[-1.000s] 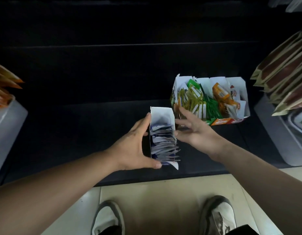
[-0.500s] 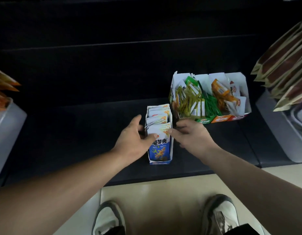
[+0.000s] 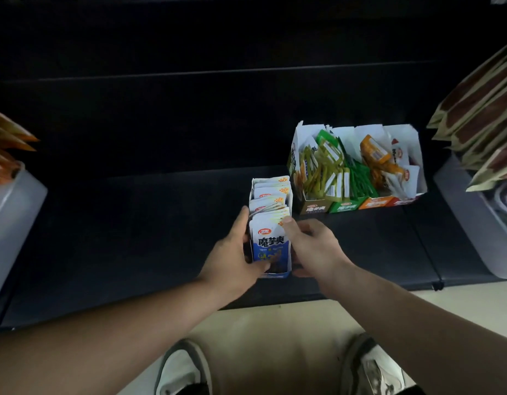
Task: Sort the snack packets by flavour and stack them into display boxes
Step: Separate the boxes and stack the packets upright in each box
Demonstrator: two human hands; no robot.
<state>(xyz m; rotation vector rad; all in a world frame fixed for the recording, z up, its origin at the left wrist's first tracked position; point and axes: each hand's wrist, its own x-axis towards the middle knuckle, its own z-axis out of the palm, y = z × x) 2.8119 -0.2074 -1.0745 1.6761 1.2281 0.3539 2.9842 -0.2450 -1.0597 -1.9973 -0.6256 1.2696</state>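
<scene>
Centre of frame: lower side walls of narrow white-and-blue cardboard display box (image 3: 272, 275) covered by left hand (image 3: 232, 259) and right hand (image 3: 313, 249), both gripping it. Bottom corner of front blue-and-white foil packet (image 3: 270, 240) masked by left thumb. Rear packets (image 3: 270, 192) reduced to top edges; count not determinable.

Right of centre: print on front strip of white four-compartment cardboard box (image 3: 315, 208) too small to read.

Left edge: orange packets (image 3: 7, 143) and translucent grey plastic bin (image 3: 15, 220) cropped.

Right edge: brown-and-cream pouches (image 3: 480, 109) and second grey bin (image 3: 471, 223) cropped.

Bottom edge: two white shoes (image 3: 183, 372) cropped behind toes.

Upper half: detail of black shelf (image 3: 132, 238) lost in shadow.
</scene>
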